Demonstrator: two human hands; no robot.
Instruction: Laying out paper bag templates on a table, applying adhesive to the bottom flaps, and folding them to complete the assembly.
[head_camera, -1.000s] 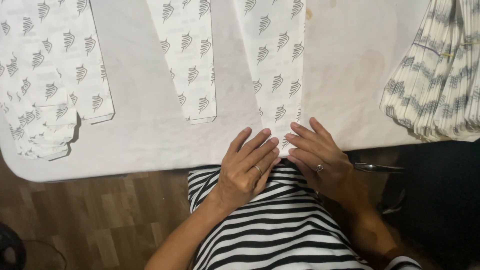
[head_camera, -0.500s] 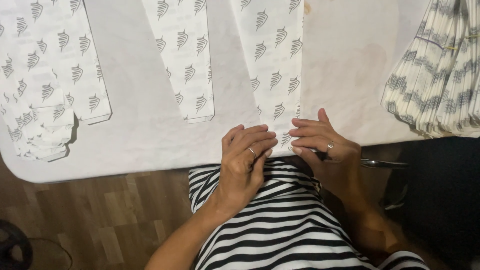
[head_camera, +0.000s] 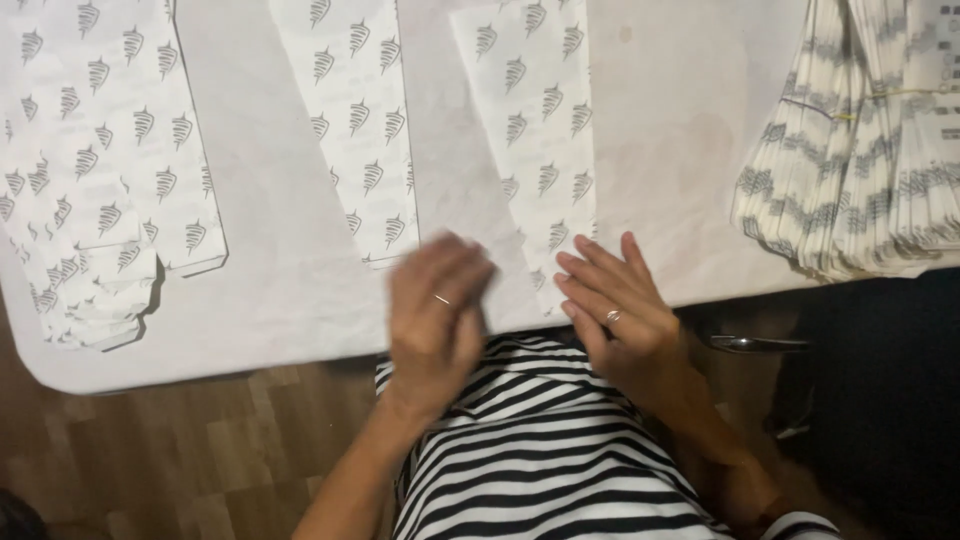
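Your tabletop (head_camera: 300, 300) carries a big heap of patterned sheets (head_camera: 90, 200) far to the left of your fingers and a fanned bundle (head_camera: 860, 170) far to the right, which looks finished. Just ahead of your fingers lie two strips: the left strip (head_camera: 360, 120) lies untouched, and the right strip (head_camera: 535, 130) looks like the one in work, its near end under your right hand (head_camera: 620, 310), fingers spread flat. Your left hand (head_camera: 435, 310) hovers blurred beside it; I cannot tell its fingers' state.
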